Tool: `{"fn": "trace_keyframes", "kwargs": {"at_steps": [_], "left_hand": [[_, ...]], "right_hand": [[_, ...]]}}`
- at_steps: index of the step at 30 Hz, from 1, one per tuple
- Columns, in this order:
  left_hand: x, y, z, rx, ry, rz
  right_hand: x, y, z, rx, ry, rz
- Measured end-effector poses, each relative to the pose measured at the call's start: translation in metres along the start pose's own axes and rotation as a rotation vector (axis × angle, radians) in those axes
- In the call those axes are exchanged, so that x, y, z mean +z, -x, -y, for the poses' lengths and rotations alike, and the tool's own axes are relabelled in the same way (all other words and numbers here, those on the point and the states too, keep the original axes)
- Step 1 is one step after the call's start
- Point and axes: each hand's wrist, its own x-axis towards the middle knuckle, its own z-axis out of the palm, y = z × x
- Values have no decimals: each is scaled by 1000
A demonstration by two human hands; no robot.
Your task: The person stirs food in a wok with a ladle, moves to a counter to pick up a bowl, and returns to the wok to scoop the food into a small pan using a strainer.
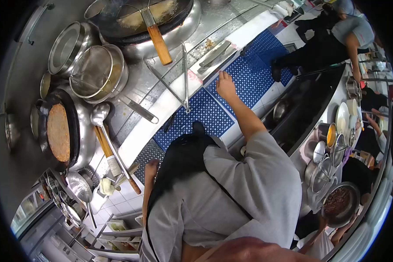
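Note:
My right hand [225,86] hangs in the air over the blue perforated floor mat [253,65]. Its fingers are loosely bent, and nothing shows in them. My left hand [151,168] is low beside the stove's front edge, near the wooden handle end of a long metal ladle [101,114]; its fingers are too small to make out. On the stove, a wire skimmer with a wooden handle [160,46] rests across a large wok of bubbling oil [131,22]. A pair of long metal tongs [186,78] lies across the white cloth strip [157,98] on the front edge.
A wok with reddish-brown contents [59,133] and strainers over pots [94,72] stand at left. A perforated ladle [79,187] juts out at lower left. Behind me, a counter holds bowls and pans [323,166]. A co-worker [353,32] leans at upper right; other hands hold a pan of dark food [338,201].

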Motion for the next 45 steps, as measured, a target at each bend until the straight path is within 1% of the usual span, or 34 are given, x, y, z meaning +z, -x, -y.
{"fn": "trace_keyframes", "kwargs": {"at_steps": [1, 2, 4, 5, 7, 8, 9, 10, 11, 12, 13, 14, 15, 16, 17, 18, 19, 20, 21, 23, 26, 29, 33, 34, 36, 38, 41, 42, 45], "left_hand": [[0, -6, -8, 8, 19, -8], [-1, -10, -15, 14, 41, -19], [1, -13, -21, 11, 48, -48], [5, -17, -22, 16, 35, -74], [0, -5, -43, 5, -14, -64], [3, -2, -44, -6, 19, -78], [6, 4, -43, -21, 55, -91], [9, 10, -39, -43, 91, -103], [15, 17, -35, -80, 67, -95], [18, 19, -27, -115, 42, -88], [24, 21, -14, -152, 19, -76], [41, 15, 24, -72, -85, -99], [37, 27, 8, -260, -58, -69], [50, 26, 30, -241, -133, -123], [71, 15, 76, -142, -245, -62], [86, 8, 108, -36, -362, 6], [59, 27, 56, -38, -281, -12], [75, 17, 82, -69, -226, -69], [35, 38, 5, -225, -108, -114], [26, 37, -13, -239, -39, -116], [13, 31, -41, -201, -97, -110], [15, 28, -44, -175, 3, -196], [0, 47, -54, -262, 41, -176], [14, 46, -28, -254, 20, -220], [9, 60, -22, -333, 3, -193], [-1, 77, -37, -405, -55, -163], [20, 85, 6, -368, -42, -197], [16, 89, -1, -377, -70, -178], [9, 98, -6, -372, -16, -205]], "right_hand": [[4, -13, 1, -96, 84, -18], [6, -28, -1, -66, 209, 383], [30, -43, -8, -132, 319, 637], [47, -65, -13, -175, 384, 733], [78, -65, -30, -232, 297, 634], [85, -69, -33, -205, 321, 770], [92, -65, -36, -187, 324, 746], [76, -65, -24, -120, 318, 822], [91, -65, -26, -5, 73, 871], [101, -66, -21, 37, -12, 880], [105, -68, -9, 50, -33, 865], [107, -68, 1, 49, -34, 849], [111, -69, 10, 33, -36, 841], [114, -68, 21, 3, -48, 852], [118, -65, 29, -16, -68, 864], [118, -63, 37, -36, -85, 883], [120, -61, 41, -47, -95, 893], [121, -59, 45, -60, -108, 909], [122, -58, 47, -69, -118, 922], [125, -55, 53, -82, -139, 946], [129, -53, 58, -92, -158, 967], [131, -59, 48, -59, -188, 963], [134, -81, 7, 62, -231, 936], [135, -91, -5, 101, -240, 921], [137, -105, -20, 177, -274, 895], [139, -109, -26, 237, -305, 886], [143, -107, -25, 297, -358, 879], [145, -106, -25, 315, -376, 875], [150, -111, -27, 381, -432, 855]]}}
